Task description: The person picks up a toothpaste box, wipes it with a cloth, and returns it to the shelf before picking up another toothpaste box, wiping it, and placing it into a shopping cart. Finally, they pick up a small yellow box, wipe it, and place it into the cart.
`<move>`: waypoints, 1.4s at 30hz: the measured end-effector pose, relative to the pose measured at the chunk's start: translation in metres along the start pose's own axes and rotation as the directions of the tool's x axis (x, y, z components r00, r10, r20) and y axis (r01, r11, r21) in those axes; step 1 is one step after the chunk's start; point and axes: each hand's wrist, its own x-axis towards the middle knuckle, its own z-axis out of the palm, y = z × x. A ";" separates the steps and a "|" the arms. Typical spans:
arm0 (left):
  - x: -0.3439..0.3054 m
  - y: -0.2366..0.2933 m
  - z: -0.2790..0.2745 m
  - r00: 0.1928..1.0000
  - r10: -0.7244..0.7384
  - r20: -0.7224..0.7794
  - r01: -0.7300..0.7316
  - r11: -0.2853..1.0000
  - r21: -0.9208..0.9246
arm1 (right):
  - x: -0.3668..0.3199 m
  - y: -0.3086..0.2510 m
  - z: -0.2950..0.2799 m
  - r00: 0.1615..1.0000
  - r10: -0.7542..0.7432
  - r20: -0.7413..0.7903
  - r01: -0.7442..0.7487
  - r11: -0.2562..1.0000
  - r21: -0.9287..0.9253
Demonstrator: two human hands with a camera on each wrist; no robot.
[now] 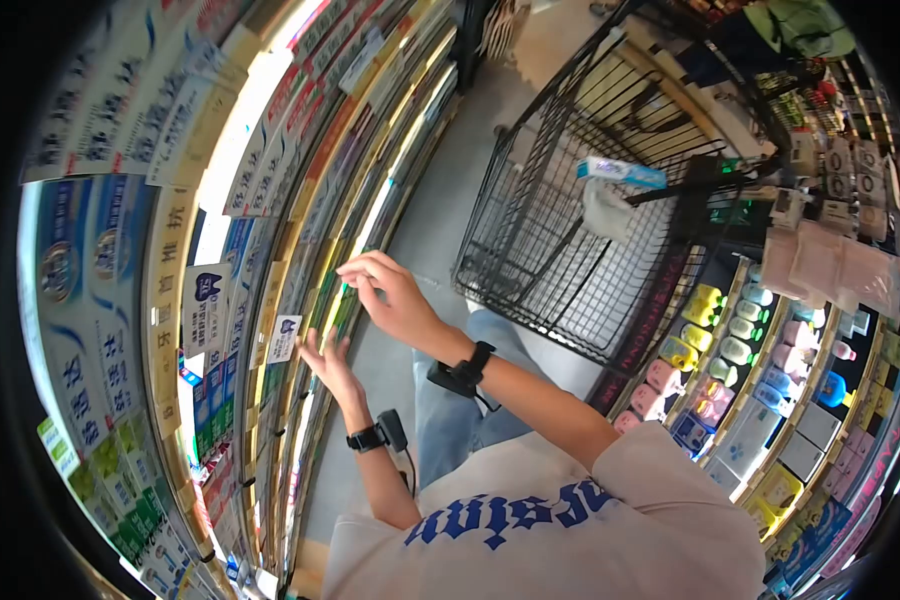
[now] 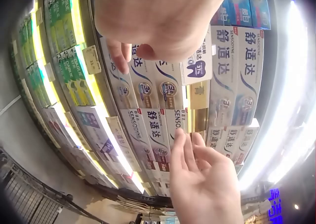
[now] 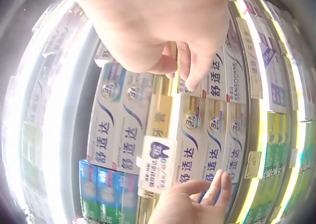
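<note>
On the left, both hands are at a shelf of Sensodyne toothpaste boxes [image 2: 153, 128]. My right hand [image 1: 395, 305] is held out, palm toward the shelf, fingers loosely bent. Its fingertips [image 2: 179, 132] are right at the face of a white Sensodyne box [image 2: 174, 116] in the left wrist view. Lower in the head view, my left hand [image 1: 332, 368] has its fingers spread apart beside the shelf. In the right wrist view its fingers [image 3: 224, 184] overlap the lower ends of the toothpaste boxes [image 3: 190, 135]. Neither hand has a box in its grasp.
A white price card with a tooth picture [image 3: 157, 160] sticks out from the shelf edge. Green Darlie boxes [image 2: 74, 76] stand on a neighbouring shelf. Behind the right arm is a black wire cart [image 1: 530, 240] holding a blue and white box [image 1: 620, 172]. Bottles [image 1: 700, 305] line the opposite shelf.
</note>
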 end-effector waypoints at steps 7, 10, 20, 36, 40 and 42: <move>-0.089 0.031 -0.025 0.763 -0.305 0.570 0.178 0.947 0.268 | -0.048 -0.122 -0.163 0.983 -0.013 -0.185 -0.028 0.976 -0.218; -0.120 0.042 -0.019 0.715 -0.255 0.651 0.118 0.962 0.247 | -0.096 -0.123 -0.251 0.944 -0.114 -0.310 0.039 0.971 -0.238; -0.166 -0.004 0.047 0.580 -0.169 0.797 -0.043 0.971 0.237 | -0.300 -0.141 -0.346 0.850 0.093 -0.519 -0.288 0.907 -0.308; -0.367 -0.024 0.192 0.013 -0.131 0.991 -0.442 0.889 0.123 | -0.117 -0.119 -0.473 0.559 0.822 0.109 -0.452 0.412 -0.792; -0.425 -0.017 0.218 0.212 -0.219 0.952 -0.291 0.916 0.276 | -0.034 -0.070 -0.505 0.461 0.870 0.176 -0.327 0.351 -0.878; -0.450 -0.030 0.218 0.428 -0.336 0.839 -0.118 0.899 0.421 | -0.022 -0.037 -0.506 0.372 0.904 0.210 -0.322 0.338 -0.884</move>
